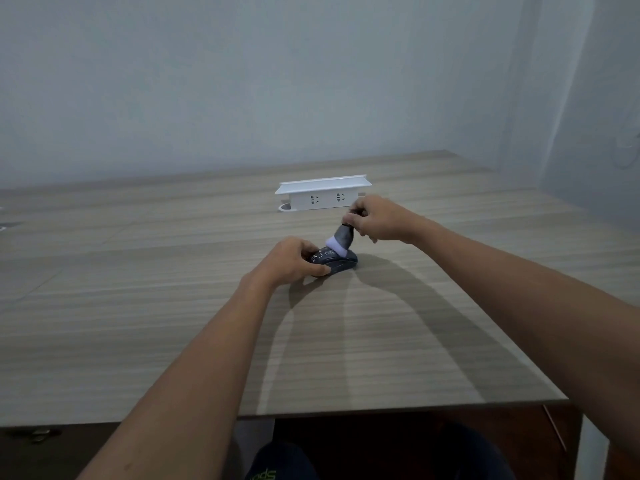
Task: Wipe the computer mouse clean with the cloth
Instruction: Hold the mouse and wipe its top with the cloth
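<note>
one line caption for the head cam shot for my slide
Left hand steadies a dark mouse on the table while the right hand presses a bunched cloth onto it.

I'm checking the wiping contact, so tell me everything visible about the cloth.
The cloth is grey with a pale, whitish edge at its lower end, soft-looking and bunched into a narrow, roughly upright bundle. The right hand pinches its top; its lower end rests on the dark computer mouse, which the left hand steadies on the table. Weave and any dirt are too small to tell.
</note>
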The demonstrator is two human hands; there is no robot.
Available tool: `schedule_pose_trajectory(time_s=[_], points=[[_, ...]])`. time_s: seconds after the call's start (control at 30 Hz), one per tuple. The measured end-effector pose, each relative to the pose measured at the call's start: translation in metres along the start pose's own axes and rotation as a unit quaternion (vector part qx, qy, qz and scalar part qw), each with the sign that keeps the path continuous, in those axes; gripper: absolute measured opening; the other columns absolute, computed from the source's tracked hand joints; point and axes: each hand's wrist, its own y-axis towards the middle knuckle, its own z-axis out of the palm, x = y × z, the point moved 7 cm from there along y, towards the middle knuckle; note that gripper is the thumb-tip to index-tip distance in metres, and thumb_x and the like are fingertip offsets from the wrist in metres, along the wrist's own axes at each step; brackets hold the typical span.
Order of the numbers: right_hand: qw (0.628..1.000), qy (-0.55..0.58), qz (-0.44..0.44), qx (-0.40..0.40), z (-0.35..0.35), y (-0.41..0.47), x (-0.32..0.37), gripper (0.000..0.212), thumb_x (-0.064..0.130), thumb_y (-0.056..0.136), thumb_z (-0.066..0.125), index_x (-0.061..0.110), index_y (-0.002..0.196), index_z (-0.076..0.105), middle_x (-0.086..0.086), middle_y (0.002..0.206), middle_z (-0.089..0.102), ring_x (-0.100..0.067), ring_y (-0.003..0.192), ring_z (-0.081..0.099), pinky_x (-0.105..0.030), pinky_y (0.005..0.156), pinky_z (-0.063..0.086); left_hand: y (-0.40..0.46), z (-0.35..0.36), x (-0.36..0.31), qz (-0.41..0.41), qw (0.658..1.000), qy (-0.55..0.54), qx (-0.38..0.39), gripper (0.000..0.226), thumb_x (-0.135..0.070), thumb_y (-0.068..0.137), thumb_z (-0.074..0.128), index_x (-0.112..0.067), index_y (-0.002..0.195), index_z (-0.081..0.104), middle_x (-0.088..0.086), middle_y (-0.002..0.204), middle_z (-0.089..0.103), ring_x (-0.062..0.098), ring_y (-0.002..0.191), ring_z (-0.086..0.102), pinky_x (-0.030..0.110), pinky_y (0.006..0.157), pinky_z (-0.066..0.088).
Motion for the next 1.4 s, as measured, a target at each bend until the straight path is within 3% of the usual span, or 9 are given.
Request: schedule_pose_trajectory(time_s=[0.17,0.33,0.57,0.77,0.87,1.0,1.17,1.27,1.4], points=[[0.986,-0.164,-0.01,0.032,0.003,0.0,-0.004,0.028,0.018,0.097,0.051,-0.001,0.094,0.071,-0.016,0.094,0.074,-0.031,0.087,0.067,-0.036,0.072,0.053,0.0,-0.001,-0.003,0.003,1.0,-0.006,-0.002,0.025,-0.029,0.078,0.082,-0.015,0.098,0.08,0.005,0.083,0.078,0.011,0.068,0.063,0.027,0.068,0.046],[0.998,-0.06,-0.012,0.0,0.002,0.003,0.008,0.023,0.021,0.097,0.053,0.004,0.091,0.068,-0.006,0.07,0.066,-0.001,0.036,0.056,-0.015,0.04,0.043,-0.001,-0.001,-0.002,0.0,1.0,-0.002,-0.002,0.025,-0.03,0.078,0.081,-0.014,0.097,0.079,0.009,0.083,0.078,0.014,0.067,0.061,0.03,0.067,0.044],[0.993,-0.117,0.002,0.023,0.001,0.0,-0.003,0.029,0.015,0.096,0.052,-0.005,0.089,0.071,-0.015,0.078,0.072,-0.009,0.039,0.057,-0.015,0.034,0.044,-0.005,0.0,-0.006,-0.005,1.0,-0.008,-0.007,0.029,-0.028,0.079,0.082,-0.013,0.103,0.079,-0.002,0.078,0.074,0.011,0.069,0.063,0.027,0.067,0.045],[1.0,-0.016,-0.006,0.014,0.002,-0.001,0.013,0.027,0.024,0.097,0.053,0.002,0.092,0.069,-0.002,0.065,0.066,-0.01,0.041,0.06,-0.022,0.05,0.048,-0.004,-0.001,-0.003,-0.015,1.0,-0.005,-0.008,0.029,-0.031,0.078,0.082,-0.014,0.101,0.078,0.004,0.086,0.078,0.014,0.071,0.063,0.03,0.069,0.046],[0.997,-0.077,-0.011,0.011,0.002,0.0,0.013,0.023,0.021,0.097,0.052,0.006,0.087,0.067,-0.004,0.069,0.066,-0.003,0.036,0.057,-0.017,0.041,0.043,-0.005,0.0,-0.005,-0.01,1.0,0.001,-0.009,0.028,-0.029,0.079,0.081,-0.013,0.102,0.078,0.007,0.087,0.078,0.016,0.072,0.063,0.031,0.07,0.046],[0.984,-0.177,0.007,0.035,0.007,0.001,0.001,0.024,0.012,0.091,0.055,-0.004,0.083,0.07,-0.02,0.086,0.074,-0.03,0.08,0.069,-0.03,0.054,0.048,-0.005,0.0,-0.004,-0.011,1.0,-0.005,-0.013,0.027,-0.03,0.079,0.081,-0.014,0.1,0.079,0.007,0.086,0.078,0.016,0.073,0.065,0.033,0.072,0.049],[0.996,-0.092,-0.018,0.011,0.004,0.0,0.012,0.024,0.02,0.097,0.052,0.003,0.091,0.069,-0.006,0.074,0.069,-0.001,0.036,0.058,-0.016,0.04,0.044,-0.006,-0.001,-0.006,-0.01,1.0,0.006,-0.013,0.029,-0.03,0.079,0.082,-0.014,0.103,0.078,0.002,0.083,0.076,0.013,0.071,0.063,0.027,0.066,0.045],[0.999,-0.037,-0.022,0.018,0.002,-0.001,0.014,0.026,0.024,0.096,0.053,0.006,0.089,0.069,-0.003,0.066,0.066,-0.006,0.037,0.059,-0.022,0.049,0.047,-0.005,-0.001,-0.006,-0.014,1.0,0.002,-0.015,0.028,-0.029,0.078,0.082,-0.013,0.101,0.078,0.004,0.083,0.076,0.013,0.068,0.061,0.028,0.066,0.044],[0.994,-0.106,-0.003,0.017,-0.001,-0.004,-0.001,0.027,0.016,0.097,0.052,-0.002,0.088,0.07,-0.01,0.075,0.071,-0.004,0.031,0.055,-0.016,0.037,0.043,-0.004,0.0,-0.004,-0.012,1.0,-0.005,-0.015,0.027,-0.031,0.077,0.082,-0.013,0.097,0.079,0.011,0.086,0.078,0.016,0.069,0.061,0.032,0.069,0.046]])
